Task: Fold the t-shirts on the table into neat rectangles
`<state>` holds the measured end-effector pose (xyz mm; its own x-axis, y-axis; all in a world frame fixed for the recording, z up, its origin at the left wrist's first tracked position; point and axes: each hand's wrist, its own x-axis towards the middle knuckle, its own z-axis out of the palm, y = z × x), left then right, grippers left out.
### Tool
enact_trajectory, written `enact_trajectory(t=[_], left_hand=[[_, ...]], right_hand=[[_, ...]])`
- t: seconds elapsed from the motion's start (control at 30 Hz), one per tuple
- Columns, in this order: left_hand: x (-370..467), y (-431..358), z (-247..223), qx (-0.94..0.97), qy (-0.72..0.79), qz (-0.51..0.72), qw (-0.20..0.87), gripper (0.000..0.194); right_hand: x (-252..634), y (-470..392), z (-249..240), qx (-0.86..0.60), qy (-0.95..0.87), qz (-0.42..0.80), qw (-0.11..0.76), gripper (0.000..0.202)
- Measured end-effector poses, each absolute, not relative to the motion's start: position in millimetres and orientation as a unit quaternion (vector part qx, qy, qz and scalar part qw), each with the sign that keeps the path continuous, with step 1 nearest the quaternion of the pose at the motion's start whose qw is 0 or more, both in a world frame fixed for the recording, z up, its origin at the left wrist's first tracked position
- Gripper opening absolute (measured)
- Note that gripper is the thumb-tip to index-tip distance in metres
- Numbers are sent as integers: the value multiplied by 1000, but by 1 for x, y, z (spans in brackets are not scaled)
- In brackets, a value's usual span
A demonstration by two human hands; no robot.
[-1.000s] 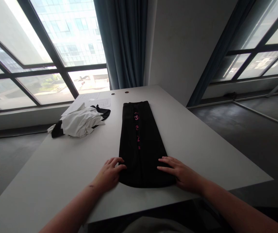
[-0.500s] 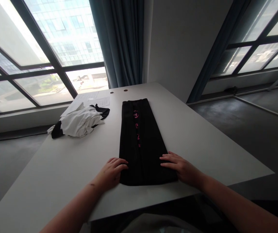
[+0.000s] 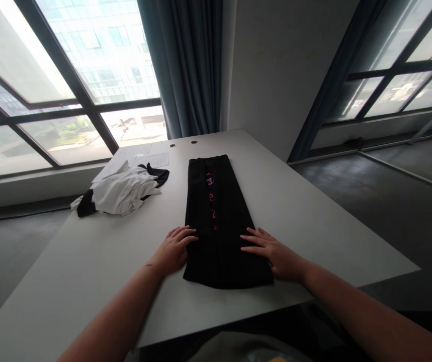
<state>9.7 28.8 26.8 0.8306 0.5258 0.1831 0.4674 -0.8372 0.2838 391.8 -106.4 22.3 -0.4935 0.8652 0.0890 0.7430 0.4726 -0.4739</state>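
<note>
A black garment (image 3: pixel 233 211) lies folded into a long strip on the white table, its pink lettering showing along the gap between its folds. On its left edge rests my left hand (image 3: pixel 173 247), fingers stretched over the cloth and the thumb side partly hidden. Across from it, my right hand (image 3: pixel 272 250) touches the right edge, fingers spread on top of the fabric. Neither hand grips the cloth. The near hem lies below both hands, a little curved.
A crumpled white and black garment (image 3: pixel 123 188) sits at the left of the white table (image 3: pixel 314 236), beside some paper sheets (image 3: pixel 157 159). Two round holes mark the table's far end. Windows, a blue curtain (image 3: pixel 189 65) and a wall stand behind.
Both hands have slid a little up the garment, away from its near hem. The right fingers reach slightly further in over the cloth.
</note>
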Motion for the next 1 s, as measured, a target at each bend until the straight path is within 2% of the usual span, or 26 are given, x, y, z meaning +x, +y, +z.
enact_trajectory(t=[0.2, 0.33, 0.5, 0.67, 0.87, 1.0], left_hand=[[10, 7, 37, 962, 168, 88, 196, 50], [9, 0, 39, 935, 204, 129, 259, 36], [3, -12, 46, 918, 252, 153, 263, 28], [16, 1, 57, 888, 311, 147, 306, 23], [40, 64, 52, 849, 456, 141, 227, 24], [47, 83, 41, 837, 523, 83, 138, 26]], right_hand=[[391, -115, 16, -411, -864, 196, 213, 60], [388, -121, 17, -386, -855, 208, 277, 48], [384, -135, 36, -436, -793, 268, 331, 33], [386, -117, 49, -528, -721, 310, 326, 45], [394, -38, 40, -640, -640, 259, 338, 39], [401, -8, 28, -690, -668, 125, 250, 26]])
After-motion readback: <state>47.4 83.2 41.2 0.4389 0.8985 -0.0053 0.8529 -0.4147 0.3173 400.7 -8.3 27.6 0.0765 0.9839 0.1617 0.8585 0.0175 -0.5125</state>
